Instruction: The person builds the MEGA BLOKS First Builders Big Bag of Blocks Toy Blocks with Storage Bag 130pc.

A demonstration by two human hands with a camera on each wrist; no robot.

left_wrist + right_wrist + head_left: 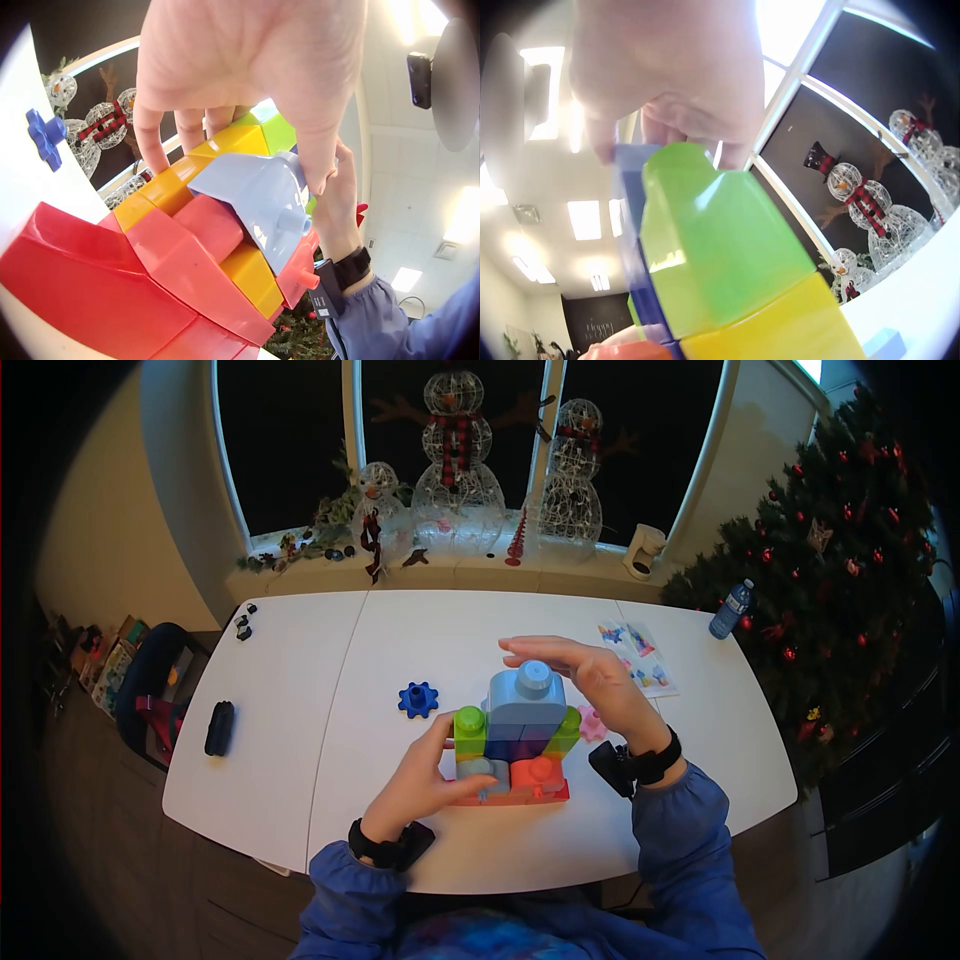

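A tower of large toy building blocks stands on a red base near the table's front. My left hand grips its left side, with the thumb at a grey-blue corner block and the fingers along the yellow blocks. An orange-red block sits at the front right. Green blocks flank the upper part, and a light blue block with a round knob tops it. My right hand reaches over the top from the right, fingers extended at the light blue block; its thumb is hidden in the head view.
A blue gear lies left of the tower, and a pink gear lies right of it. Farther back are a printed sheet and a water bottle. A black case lies at the left edge.
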